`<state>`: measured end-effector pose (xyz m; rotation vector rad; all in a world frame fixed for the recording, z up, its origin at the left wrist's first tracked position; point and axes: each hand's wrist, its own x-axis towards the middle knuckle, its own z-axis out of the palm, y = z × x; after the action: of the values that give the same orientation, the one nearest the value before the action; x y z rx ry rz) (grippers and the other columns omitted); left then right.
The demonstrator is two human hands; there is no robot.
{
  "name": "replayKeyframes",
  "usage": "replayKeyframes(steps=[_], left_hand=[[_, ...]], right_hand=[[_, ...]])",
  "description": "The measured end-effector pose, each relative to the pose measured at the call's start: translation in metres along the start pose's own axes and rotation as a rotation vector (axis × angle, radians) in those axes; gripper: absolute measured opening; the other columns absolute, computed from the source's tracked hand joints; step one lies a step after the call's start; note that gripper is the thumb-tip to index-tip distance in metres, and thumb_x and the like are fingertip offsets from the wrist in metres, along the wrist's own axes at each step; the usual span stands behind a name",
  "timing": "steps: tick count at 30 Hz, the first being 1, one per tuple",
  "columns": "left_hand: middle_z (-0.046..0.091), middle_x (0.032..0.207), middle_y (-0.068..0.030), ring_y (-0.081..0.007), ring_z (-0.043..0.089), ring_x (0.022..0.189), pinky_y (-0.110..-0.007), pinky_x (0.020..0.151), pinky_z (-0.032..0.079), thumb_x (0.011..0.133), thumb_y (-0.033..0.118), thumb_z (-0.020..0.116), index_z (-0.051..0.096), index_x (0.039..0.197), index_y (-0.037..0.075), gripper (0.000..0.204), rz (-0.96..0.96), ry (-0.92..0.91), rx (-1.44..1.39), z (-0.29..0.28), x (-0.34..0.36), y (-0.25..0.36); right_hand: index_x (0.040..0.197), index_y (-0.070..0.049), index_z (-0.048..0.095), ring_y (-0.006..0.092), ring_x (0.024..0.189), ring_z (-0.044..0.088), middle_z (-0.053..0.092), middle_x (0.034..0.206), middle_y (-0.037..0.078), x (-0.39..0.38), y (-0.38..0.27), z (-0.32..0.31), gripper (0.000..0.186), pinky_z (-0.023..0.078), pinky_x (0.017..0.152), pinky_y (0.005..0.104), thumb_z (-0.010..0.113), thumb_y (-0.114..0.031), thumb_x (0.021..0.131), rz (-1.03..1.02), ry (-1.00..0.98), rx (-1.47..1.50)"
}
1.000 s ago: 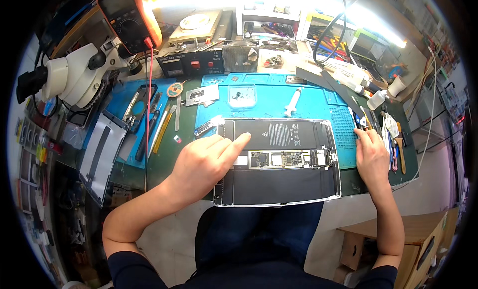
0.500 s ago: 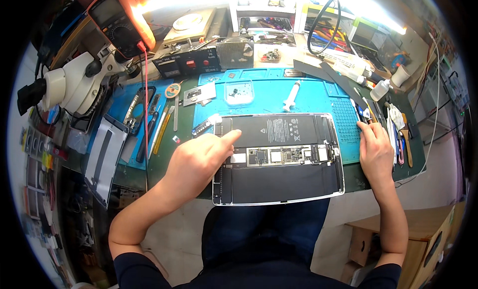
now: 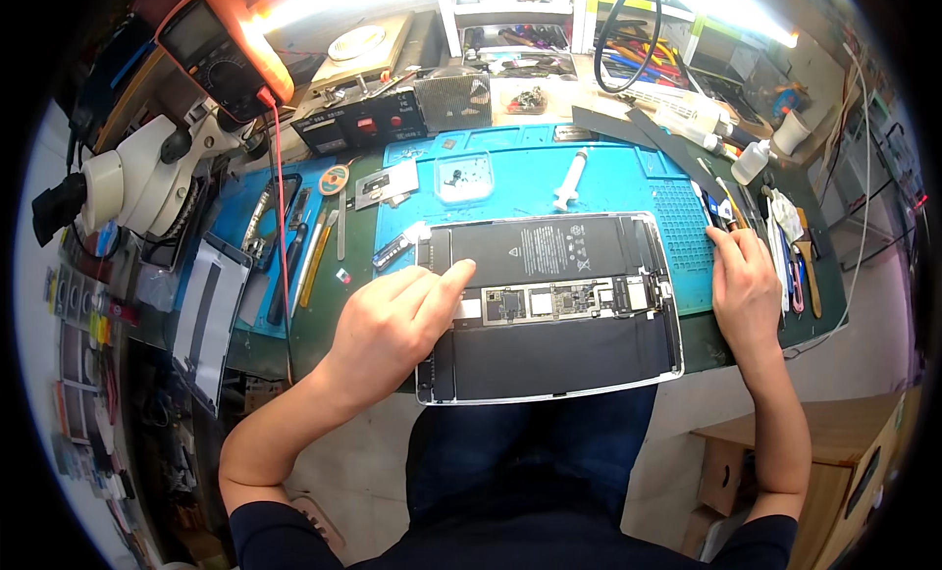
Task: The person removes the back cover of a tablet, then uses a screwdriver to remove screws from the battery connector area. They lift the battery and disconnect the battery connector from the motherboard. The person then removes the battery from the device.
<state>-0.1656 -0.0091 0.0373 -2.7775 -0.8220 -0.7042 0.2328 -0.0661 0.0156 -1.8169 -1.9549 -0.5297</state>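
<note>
An opened tablet (image 3: 549,359) lies at the near edge of the bench, its dark batteries and a strip of circuit board (image 3: 510,303) exposed. Over its left side my left hand (image 3: 392,315) is closed, thumb and index finger drawn together; whatever it may hold is hidden. To the right of the tablet, my right hand (image 3: 744,285) has its fingers bent together at the near end of a group of tools. A small blue-and-black tool (image 3: 721,212) is just beyond those fingertips; I cannot make out what they grip.
A blue work mat (image 3: 520,187) lies under the tablet, with a syringe (image 3: 570,181) and a clear tray of small parts (image 3: 463,180) on it. Farther left are a microscope (image 3: 132,178), an orange multimeter (image 3: 221,55) and a removed panel (image 3: 208,320). A brush (image 3: 807,266) lies far right.
The whole view has shifted slightly. Both hands keep nearly the same place and finger pose, and the tablet stays where it was on the bench.
</note>
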Motion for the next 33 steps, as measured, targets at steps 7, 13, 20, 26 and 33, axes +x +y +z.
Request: replayKeyframes(steps=[7, 13, 20, 26, 33], left_hand=[[0.069, 0.084, -0.0079, -0.023, 0.07, 0.077, -0.035, 0.067, 0.056, 0.086, -0.001, 0.077, 0.067, 0.125, 0.0, 0.041, -0.022, 0.016, -0.046, 0.002, 0.001, -0.001], [0.074, 0.089, -0.0089, -0.0247, 0.072, 0.079, -0.037, 0.07, 0.058, 0.089, 0.001, 0.078, 0.072, 0.118, 0.004, 0.03, -0.22, 0.047, -0.306, -0.009, 0.002, -0.003], [0.07, 0.097, -0.0059, -0.026, 0.066, 0.094, -0.037, 0.082, 0.054, 0.087, 0.006, 0.081, 0.076, 0.098, 0.007, 0.012, -0.342, -0.217, -0.462, -0.027, -0.008, -0.001], [0.073, 0.094, -0.0065, -0.0245, 0.069, 0.094, -0.036, 0.083, 0.055, 0.086, 0.006, 0.081, 0.078, 0.097, 0.005, 0.012, -0.36, -0.313, -0.45, -0.028, 0.0, -0.002], [0.072, 0.091, -0.0085, -0.0247, 0.071, 0.089, -0.036, 0.08, 0.055, 0.089, 0.006, 0.079, 0.075, 0.095, 0.002, 0.009, -0.442, -0.458, -0.528, -0.033, 0.016, -0.006]], right_hand=[[0.117, -0.002, 0.073, 0.0295, 0.093, 0.065, 0.061, 0.096, 0.01, 0.001, 0.003, 0.003, 0.025, 0.054, 0.081, 0.0419, 0.068, 0.0, 0.092, -0.014, 0.015, -0.018], [0.117, -0.002, 0.074, 0.0287, 0.093, 0.064, 0.06, 0.096, 0.009, 0.0, 0.002, 0.004, 0.025, 0.054, 0.081, 0.0418, 0.068, -0.001, 0.093, -0.006, 0.018, -0.005], [0.116, -0.001, 0.074, 0.0289, 0.093, 0.064, 0.059, 0.096, 0.009, -0.003, 0.002, 0.007, 0.021, 0.053, 0.081, 0.0422, 0.068, -0.003, 0.095, 0.017, 0.062, 0.021], [0.116, -0.001, 0.074, 0.0282, 0.092, 0.063, 0.06, 0.096, 0.009, -0.003, 0.001, 0.007, 0.021, 0.053, 0.081, 0.0418, 0.068, -0.004, 0.096, 0.022, 0.06, 0.045], [0.118, -0.003, 0.073, 0.0281, 0.093, 0.063, 0.06, 0.097, 0.009, -0.004, 0.003, 0.007, 0.022, 0.053, 0.082, 0.0418, 0.068, -0.004, 0.097, 0.044, 0.044, 0.06]])
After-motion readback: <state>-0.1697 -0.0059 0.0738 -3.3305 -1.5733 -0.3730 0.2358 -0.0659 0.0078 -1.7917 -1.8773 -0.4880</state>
